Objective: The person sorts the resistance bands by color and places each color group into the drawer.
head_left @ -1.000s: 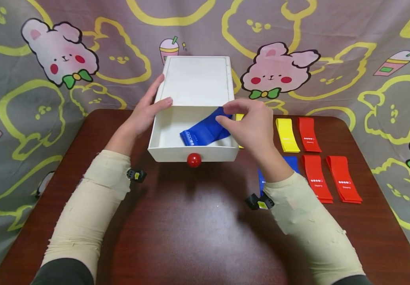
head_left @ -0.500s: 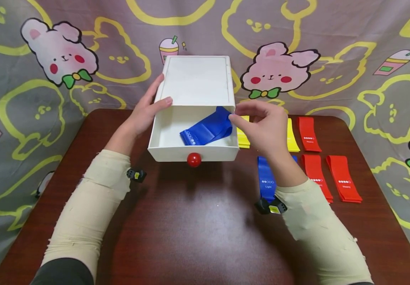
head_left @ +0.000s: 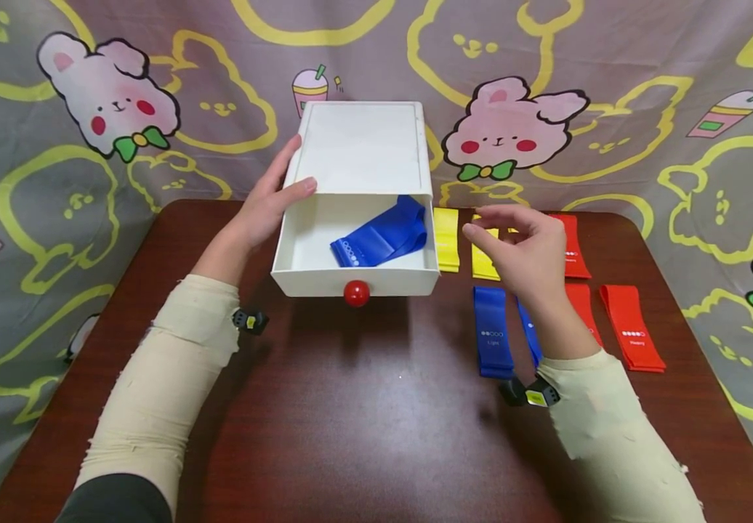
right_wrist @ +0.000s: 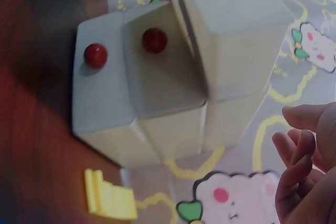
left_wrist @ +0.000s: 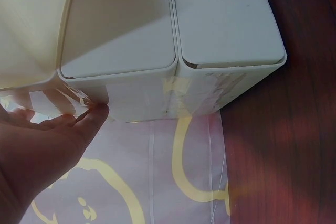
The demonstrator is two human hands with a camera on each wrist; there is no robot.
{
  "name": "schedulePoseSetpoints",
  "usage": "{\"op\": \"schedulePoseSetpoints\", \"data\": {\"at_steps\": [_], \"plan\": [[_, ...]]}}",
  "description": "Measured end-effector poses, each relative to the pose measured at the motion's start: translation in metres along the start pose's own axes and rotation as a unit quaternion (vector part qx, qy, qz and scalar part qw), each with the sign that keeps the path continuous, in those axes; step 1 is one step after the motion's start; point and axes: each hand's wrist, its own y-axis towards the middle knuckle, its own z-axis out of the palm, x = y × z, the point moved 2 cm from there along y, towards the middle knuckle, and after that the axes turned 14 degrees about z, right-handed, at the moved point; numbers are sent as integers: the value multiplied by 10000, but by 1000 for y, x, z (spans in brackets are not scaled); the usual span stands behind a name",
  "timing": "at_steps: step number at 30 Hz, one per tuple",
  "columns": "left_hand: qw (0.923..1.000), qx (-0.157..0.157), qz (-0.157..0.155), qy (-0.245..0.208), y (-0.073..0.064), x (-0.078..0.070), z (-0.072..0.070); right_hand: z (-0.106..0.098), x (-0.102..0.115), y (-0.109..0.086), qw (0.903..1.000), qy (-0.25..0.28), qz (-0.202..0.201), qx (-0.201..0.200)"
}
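A white drawer cabinet (head_left: 360,149) stands at the back of the table, its top drawer (head_left: 298,283) pulled out. Inside the drawer lies a folded blue resistance band (head_left: 379,236). My left hand (head_left: 264,211) rests against the cabinet's left side, thumb on the top edge; in the left wrist view its fingers lie along the wall. My right hand (head_left: 528,250) hovers right of the drawer, over the bands, fingers loosely bent and holding nothing. Near it are yellow bands (head_left: 447,241), blue bands (head_left: 493,330) and red bands (head_left: 631,327), partly hidden by the hand and arm.
The right wrist view shows two more shut drawers with red knobs (right_wrist: 96,55) below the top one. Another red knob (head_left: 356,293) sits on the pulled-out drawer. A patterned curtain (head_left: 376,43) hangs close behind the dark wooden table (head_left: 350,421).
My right hand has let go of the blue band in the drawer and moved right, out over the bands on the table. My left hand and the cabinet have stayed in place.
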Motion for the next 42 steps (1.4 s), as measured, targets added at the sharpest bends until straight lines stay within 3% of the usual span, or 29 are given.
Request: {"op": "schedulePoseSetpoints", "data": {"at_steps": [5, 22, 33, 42], "plan": [[10000, 1, -4, -26, 0, 0, 0, -5, -18, -1, 9991, -303, 298, 62], [10000, -5, 30, -46, -1, -1, 1, -16, -90, 4, 9928, -745, 584, 730], [10000, -6, 9, -12, -1, -1, 1, -19, -128, 10, 9822, -1267, 870, 1078], [10000, -2, 25, -20, -2, -2, 1, -20, -146, 14, 9654, -1901, 1044, 1449]]}}
